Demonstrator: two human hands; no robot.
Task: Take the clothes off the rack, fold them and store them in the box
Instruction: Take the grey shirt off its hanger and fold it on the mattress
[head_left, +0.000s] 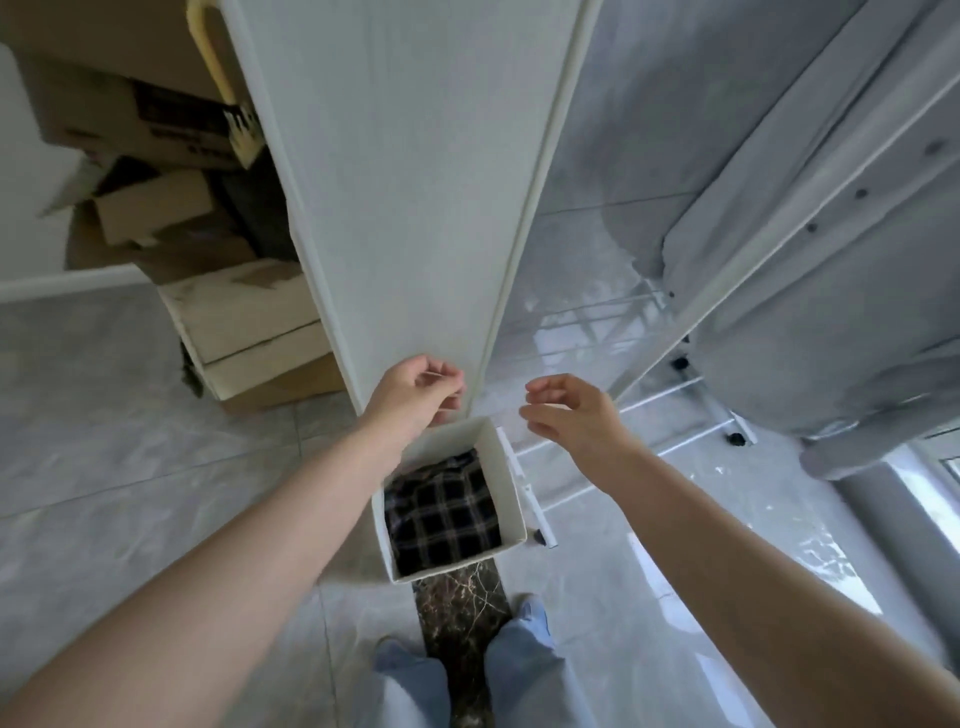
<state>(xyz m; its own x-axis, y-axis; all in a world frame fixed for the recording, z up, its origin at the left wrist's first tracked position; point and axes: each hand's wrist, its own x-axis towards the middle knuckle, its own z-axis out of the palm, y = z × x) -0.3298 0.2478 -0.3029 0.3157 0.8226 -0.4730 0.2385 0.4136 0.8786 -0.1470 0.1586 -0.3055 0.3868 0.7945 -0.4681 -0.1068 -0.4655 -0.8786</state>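
floor (130, 415): grey marble tile | box (511, 483): plaid garment (441, 514) inside | left hand (415, 389) fingers curled, empty | right hand (571, 415) fingers apart | cardboard boxes (156, 156) stacked at left wall

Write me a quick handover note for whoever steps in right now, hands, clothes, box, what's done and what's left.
Left hand: raised above the box, fingers loosely curled, no grip on anything.
Right hand: open, empty, held beside the left.
Box: on the floor in front of the feet, with a folded plaid garment inside.
Rack: to the right, with a light grey shirt hanging on it.
Done: plaid garment stored.
Left: take down the grey shirt, fold it, put it in the box.
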